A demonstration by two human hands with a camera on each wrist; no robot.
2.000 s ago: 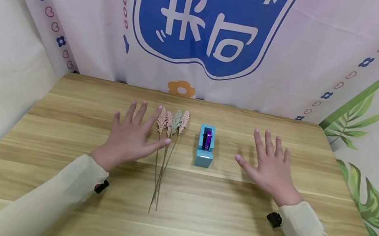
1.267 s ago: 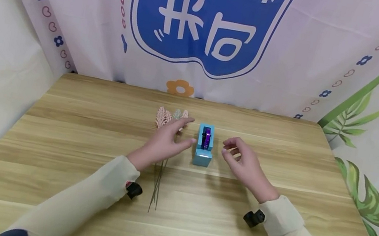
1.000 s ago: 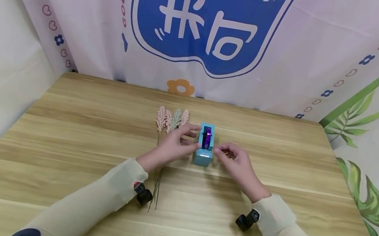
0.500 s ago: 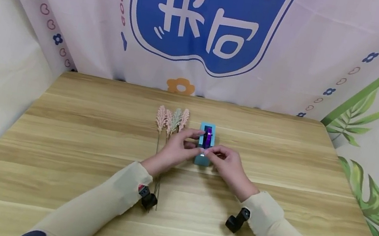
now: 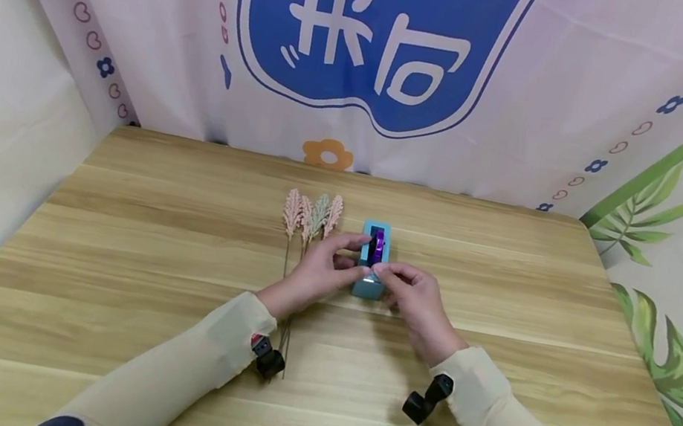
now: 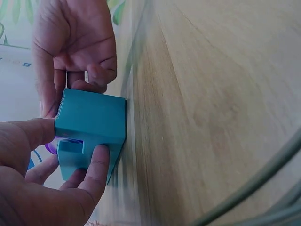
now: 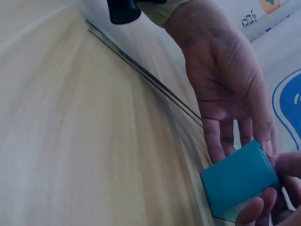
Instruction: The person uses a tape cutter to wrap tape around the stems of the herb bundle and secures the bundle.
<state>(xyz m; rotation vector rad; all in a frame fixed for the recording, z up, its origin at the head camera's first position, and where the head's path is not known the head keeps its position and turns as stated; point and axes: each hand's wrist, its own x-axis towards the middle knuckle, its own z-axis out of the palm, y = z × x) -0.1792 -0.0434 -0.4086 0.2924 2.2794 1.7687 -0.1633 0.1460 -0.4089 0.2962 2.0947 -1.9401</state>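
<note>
A light-blue tape dispenser [image 5: 367, 290] stands on the table, a purple roll of tape [image 5: 379, 246] in its slot. My left hand [image 5: 315, 269] grips it from the left; in the left wrist view the thumb lies at the upper edge and fingers press the side of the dispenser [image 6: 91, 115]. From the right, my right hand [image 5: 418, 301] brings thumb and forefinger together just behind the cutter, where the tape runs. The pinched tape end is hidden. In the right wrist view, right fingertips also lie along the dispenser [image 7: 240, 179].
Several artificial flower sprigs, pink [image 5: 293, 209] and pale green [image 5: 320, 209], lie left of the dispenser, their thin stems passing beneath my left forearm. A printed curtain [image 5: 519, 122] hangs behind the wooden table [image 5: 178, 216].
Both hands have come inward from spread, flat positions. The left has taken hold of the dispenser, and the right has brought its thumb and forefinger to the tape. The flowers have stayed put.
</note>
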